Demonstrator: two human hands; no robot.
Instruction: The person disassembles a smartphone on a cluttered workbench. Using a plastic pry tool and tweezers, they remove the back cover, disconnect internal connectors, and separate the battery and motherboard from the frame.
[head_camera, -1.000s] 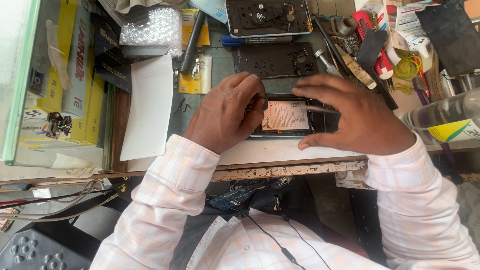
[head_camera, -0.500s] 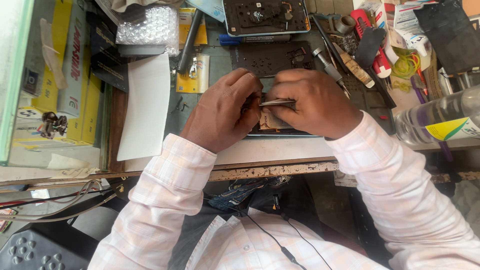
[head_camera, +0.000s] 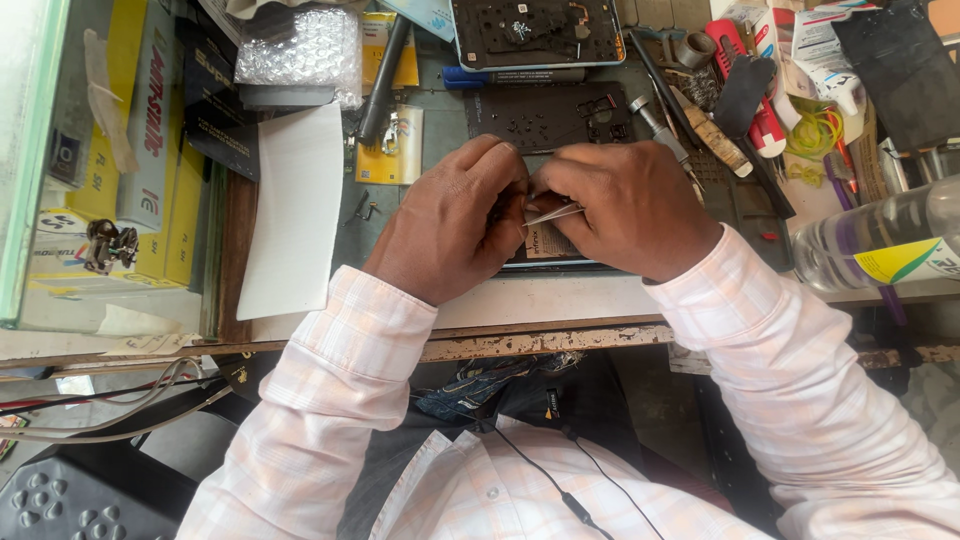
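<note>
Yellow boxes (head_camera: 150, 150) stand left of both hands' (head_camera: 545, 215) tweezers (head_camera: 552, 213).

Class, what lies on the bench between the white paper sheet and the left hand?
In the head view, only bare grey mat with small screws separates the sheet from the left hand.

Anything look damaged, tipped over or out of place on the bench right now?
A clear plastic bottle lies on its side at the bench's right edge. The bench's front edge is chipped and peeling. Nothing looks spilled.
</note>
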